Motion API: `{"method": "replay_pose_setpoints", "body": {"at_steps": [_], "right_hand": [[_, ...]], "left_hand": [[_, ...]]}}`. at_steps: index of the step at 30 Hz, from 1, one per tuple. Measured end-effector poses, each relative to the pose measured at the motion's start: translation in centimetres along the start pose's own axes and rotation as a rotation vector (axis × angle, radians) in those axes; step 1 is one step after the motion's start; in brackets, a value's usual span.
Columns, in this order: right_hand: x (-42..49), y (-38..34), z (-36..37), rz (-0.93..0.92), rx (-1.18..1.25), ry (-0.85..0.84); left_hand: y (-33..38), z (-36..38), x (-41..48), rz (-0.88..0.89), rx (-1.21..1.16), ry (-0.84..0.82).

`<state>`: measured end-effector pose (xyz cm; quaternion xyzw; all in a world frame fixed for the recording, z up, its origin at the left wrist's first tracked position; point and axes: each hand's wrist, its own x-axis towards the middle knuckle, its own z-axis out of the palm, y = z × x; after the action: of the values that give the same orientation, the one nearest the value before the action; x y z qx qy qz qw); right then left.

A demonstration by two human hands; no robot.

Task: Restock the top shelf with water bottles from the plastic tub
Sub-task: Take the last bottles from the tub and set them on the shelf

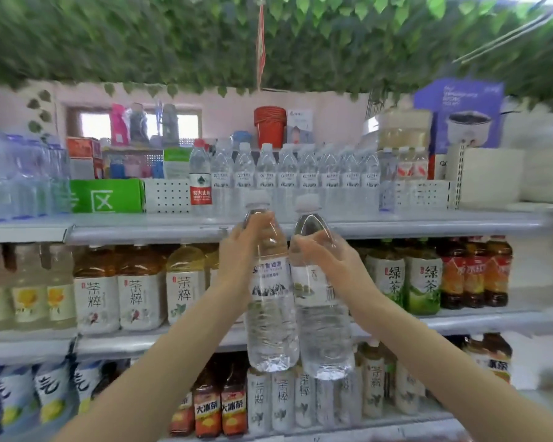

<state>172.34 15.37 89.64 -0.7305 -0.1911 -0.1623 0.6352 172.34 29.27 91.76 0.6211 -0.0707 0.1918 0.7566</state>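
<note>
I have my left hand (240,247) and right hand (326,255) each gripping a water bottle (270,301) by its shoulder, fingers curled, just below the top shelf (428,223). Lifted carelessly, they could topple the standing row of bottles (297,173).

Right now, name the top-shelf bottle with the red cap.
The red-labelled bottle at the left end of the clear-bottle row; its neighbours all wear white caps.
</note>
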Motion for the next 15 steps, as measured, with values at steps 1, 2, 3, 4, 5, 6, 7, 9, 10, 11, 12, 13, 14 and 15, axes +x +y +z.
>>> {"method": "replay_pose_setpoints", "body": {"at_steps": [1, 2, 3, 4, 5, 6, 7, 9, 10, 11, 12, 13, 14, 15], "right_hand": [[0.1, -0.4, -0.4, -0.014, 0.005, 0.004], [0.1, -0.8, -1.0, -0.023, 0.007, 0.012], [0.1, -1.0, -1.5, -0.035, 0.009, 0.015], [0.2, -1.3, -2.2, -0.040, 0.010, 0.026], [0.4, -1.2, -3.0, -0.044, 0.015, 0.032], [0.7, -1.1, -3.8, -0.040, 0.014, 0.038], [0.9, -1.0, -4.7, -0.034, 0.011, 0.036], [1.3, -0.9, -6.5, -0.029, 0.005, 0.031], [1.5, -0.9, -7.3, -0.029, -0.001, 0.026], [1.6, -0.8, -8.0, -0.029, -0.011, 0.021], [1.8, -0.7, -8.7, -0.031, -0.024, 0.017], [2.0, -0.7, -9.3, -0.031, -0.030, 0.015], [2.3, -0.5, -9.9, -0.027, -0.027, 0.010], [2.5, -0.4, -10.6, -0.024, -0.018, -0.001]], "left_hand": [[0.4, 0.5, 0.1, 0.009, 0.002, 0.003], [0.8, 1.1, 0.1, 0.023, -0.001, -0.004], [1.1, 1.8, 0.1, 0.039, 0.000, -0.009], [1.3, 2.4, 0.0, 0.052, -0.002, -0.011], [1.5, 3.1, -0.2, 0.062, -0.010, -0.008], [1.6, 3.9, -0.3, 0.068, -0.021, -0.004], [1.7, 4.6, -0.5, 0.069, -0.031, 0.004], [1.7, 6.1, -1.1, 0.066, -0.039, 0.017], [1.6, 6.7, -1.3, 0.060, -0.038, 0.027], [1.5, 7.3, -1.5, 0.054, -0.035, 0.044], [1.3, 7.8, -1.6, 0.047, -0.037, 0.066], [1.2, 8.0, -1.5, 0.038, -0.045, 0.081], [1.0, 8.4, -1.5, 0.029, -0.055, 0.089], [0.9, 8.9, -1.6, 0.027, -0.059, 0.095]]}}
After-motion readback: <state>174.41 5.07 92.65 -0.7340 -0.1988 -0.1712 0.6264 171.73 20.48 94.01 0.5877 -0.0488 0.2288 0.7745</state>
